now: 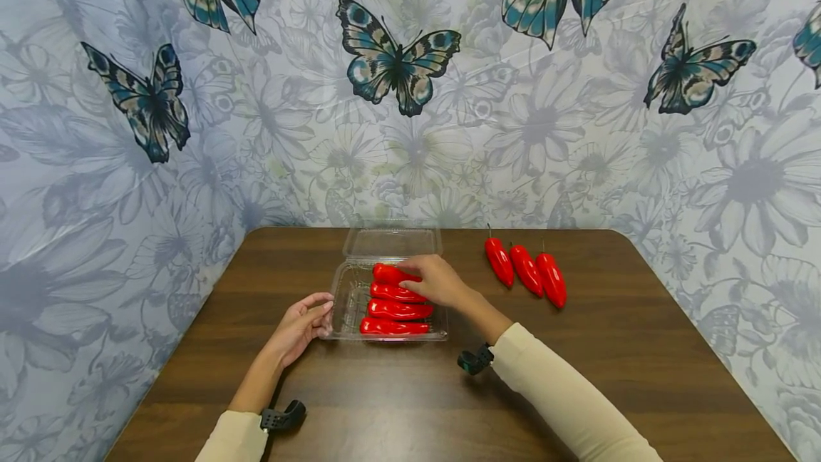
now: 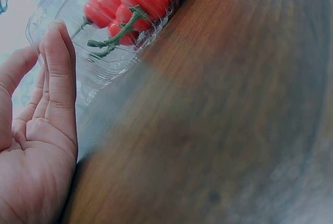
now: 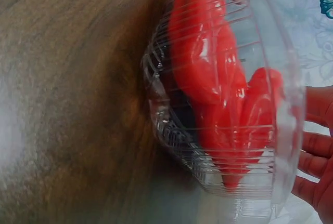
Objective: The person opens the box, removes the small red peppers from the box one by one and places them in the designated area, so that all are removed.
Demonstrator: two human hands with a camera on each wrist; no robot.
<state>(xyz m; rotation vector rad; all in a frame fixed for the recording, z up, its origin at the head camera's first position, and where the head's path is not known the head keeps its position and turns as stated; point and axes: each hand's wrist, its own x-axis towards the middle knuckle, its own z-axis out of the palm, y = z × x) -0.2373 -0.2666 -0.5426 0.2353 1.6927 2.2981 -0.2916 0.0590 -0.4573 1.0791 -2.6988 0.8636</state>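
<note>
A clear hinged container (image 1: 346, 305) holds several red peppers (image 1: 396, 310) lying crosswise in a column. My left hand (image 1: 298, 328) pinches the container's left rim between thumb and fingers; in the left wrist view that hand (image 2: 44, 115) is at the rim, near green stems (image 2: 117, 39). Over the rearmost pepper (image 1: 386, 274) is my right hand (image 1: 438, 281), its thumb and fingers around the pepper's right part. The right wrist view has the right hand (image 3: 318, 154) beyond the clear wall, its fingertips partly hidden, with red peppers (image 3: 200, 63) inside.
Three more red peppers (image 1: 526, 271) with thin stems lie side by side at the back right of the brown wooden table (image 1: 616, 376). The container's open lid (image 1: 393, 242) extends toward the back edge. Behind stands a butterfly-patterned backdrop (image 1: 532, 120).
</note>
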